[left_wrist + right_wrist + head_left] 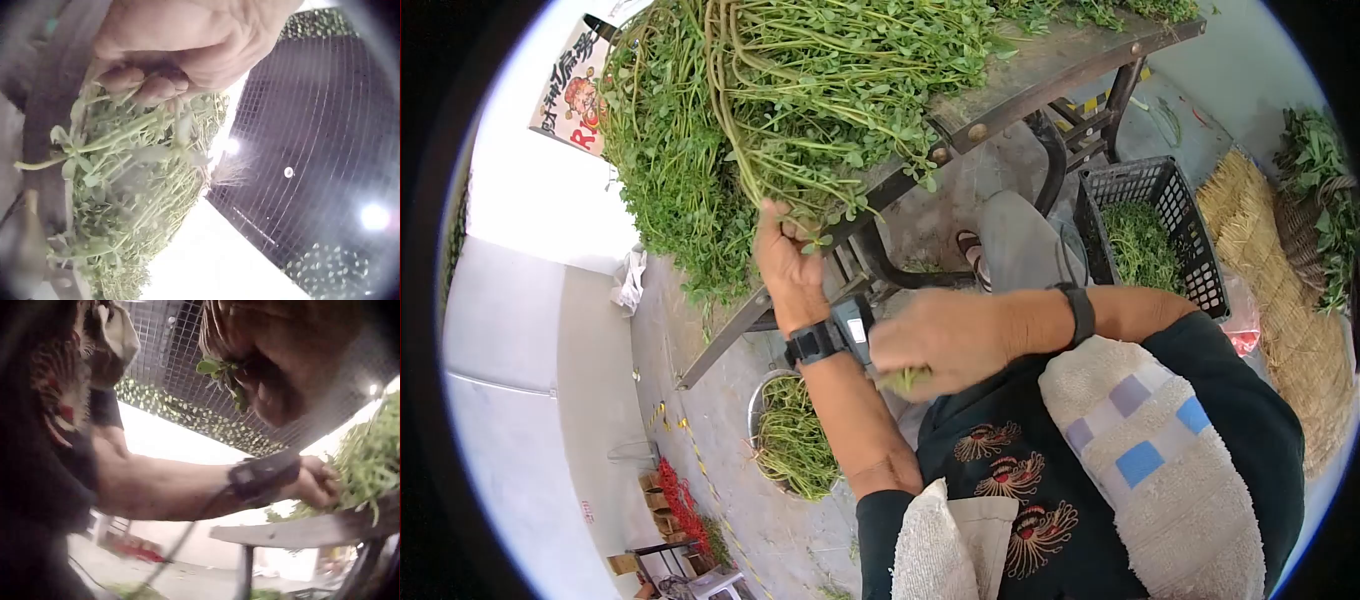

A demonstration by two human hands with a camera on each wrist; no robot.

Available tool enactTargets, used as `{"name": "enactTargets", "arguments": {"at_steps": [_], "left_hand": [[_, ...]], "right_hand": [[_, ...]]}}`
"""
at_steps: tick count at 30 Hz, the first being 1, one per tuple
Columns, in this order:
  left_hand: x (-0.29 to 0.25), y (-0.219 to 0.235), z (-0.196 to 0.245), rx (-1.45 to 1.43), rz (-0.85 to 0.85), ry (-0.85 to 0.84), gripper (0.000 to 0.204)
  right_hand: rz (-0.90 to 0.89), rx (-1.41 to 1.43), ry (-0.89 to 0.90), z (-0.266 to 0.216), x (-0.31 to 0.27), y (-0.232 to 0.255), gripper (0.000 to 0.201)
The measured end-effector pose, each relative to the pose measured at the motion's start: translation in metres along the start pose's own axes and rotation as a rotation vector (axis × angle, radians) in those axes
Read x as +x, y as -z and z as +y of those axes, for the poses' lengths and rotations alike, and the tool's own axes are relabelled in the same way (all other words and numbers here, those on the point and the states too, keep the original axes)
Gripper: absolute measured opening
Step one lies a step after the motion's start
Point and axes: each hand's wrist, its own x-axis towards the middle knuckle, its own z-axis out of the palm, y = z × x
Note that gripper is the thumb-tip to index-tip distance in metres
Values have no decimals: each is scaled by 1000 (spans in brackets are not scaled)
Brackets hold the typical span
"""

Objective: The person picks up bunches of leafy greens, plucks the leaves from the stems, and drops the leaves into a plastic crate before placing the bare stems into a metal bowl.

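A big heap of leafy green stems covers the table top and hangs over its near left side. At the table edge my left hand pinches the end of a long stem that runs up over the heap. In the left wrist view, curled fingers of that hand sit right over the greens. My right hand, blurred, is in front of my chest with curled fingers gripping a small green sprig. Leaves of this sprig stick out of the fist in the right wrist view.
Below my left forearm, a metal basin on the floor holds cut stems. A black plastic crate with greens stands right of my leg, beside a straw mat. Metal table legs rise close to my knees.
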Motion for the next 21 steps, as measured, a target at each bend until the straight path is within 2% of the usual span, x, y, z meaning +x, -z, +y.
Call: {"name": "enactTargets", "arguments": {"at_steps": [1, 3, 5, 7, 11, 13, 15, 17, 19, 21], "left_hand": [[-5, 0, 2, 73, 87, -34, 21], [-10, -3, 9, 93, 68, -22, 22], [-10, -8, 13, 193, 181, -18, 22], [-6, 0, 17, 133, 167, -26, 22], [-6, 3, 22, 240, 143, 12, 29], [-8, -2, 21, 245, 154, 15, 30], [-7, -4, 18, 257, 172, -6, 30], [-11, -4, 21, 286, 109, 36, 31], [-10, -8, 17, 269, 129, -3, 32], [-10, -6, 17, 232, 56, 20, 32]], "right_hand": [[3, 8, -35, -2, -3, -4, 25], [-1, 13, -57, 5, -1, -3, 28], [119, 94, -396, 30, 12, 20, 27], [315, 78, -442, 56, 30, 29, 31], [434, -116, -442, 86, 78, 50, 33], [491, -395, -304, 104, 101, 49, 34], [428, -427, -332, 111, 123, 46, 34], [373, -460, -371, 119, 137, 40, 35], [289, -464, -463, 132, 143, 35, 34], [320, -448, -409, 142, 139, 29, 32]]}}
